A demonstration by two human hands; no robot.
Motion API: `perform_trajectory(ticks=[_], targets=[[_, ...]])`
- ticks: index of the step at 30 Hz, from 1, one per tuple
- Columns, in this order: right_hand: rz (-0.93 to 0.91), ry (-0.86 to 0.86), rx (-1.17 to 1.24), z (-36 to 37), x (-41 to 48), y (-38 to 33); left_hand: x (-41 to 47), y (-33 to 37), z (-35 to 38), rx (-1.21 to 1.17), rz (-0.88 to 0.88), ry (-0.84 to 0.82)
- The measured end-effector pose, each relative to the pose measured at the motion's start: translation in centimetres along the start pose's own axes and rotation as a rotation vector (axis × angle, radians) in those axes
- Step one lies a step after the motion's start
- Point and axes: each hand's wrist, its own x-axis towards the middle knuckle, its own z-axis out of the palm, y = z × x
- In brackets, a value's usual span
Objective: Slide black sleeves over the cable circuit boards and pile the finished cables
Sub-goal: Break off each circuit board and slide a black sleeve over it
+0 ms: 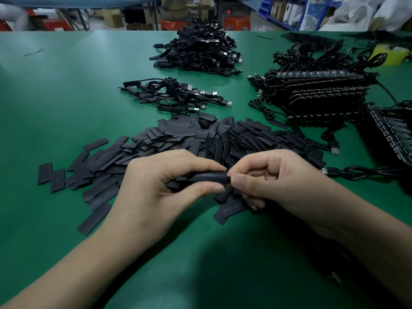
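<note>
Both hands above the counter (55, 97): left hand (160, 188) pinches a black sleeve (208, 176) at mid-length; right hand (274, 181) pinches its end. The sleeve appears light, thin and pliable, best gripped by its flattened sides.

Faint pale print marks the black sleeve (209, 176) and a loose sleeve (231, 207) on the table (66, 97), too blurred to read; a red display (227, 12) behind glows illegibly.
</note>
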Motion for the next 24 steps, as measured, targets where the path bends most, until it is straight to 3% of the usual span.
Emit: perform_trajectory(ticks=[18,22,24], targets=[[-0.006,-0.011,-0.005,-0.13,0.18,0.35,-0.04,0.21,0.25,0.075,0.012,0.037],[-0.030,0.028,0.009,0.13,0.28,0.40,-0.04,0.23,0.41,0.055,-0.057,0.148],[-0.044,0.065,0.029,0.19,0.34,0.41,0.01,0.05,0.24,-0.044,-0.171,0.245]])
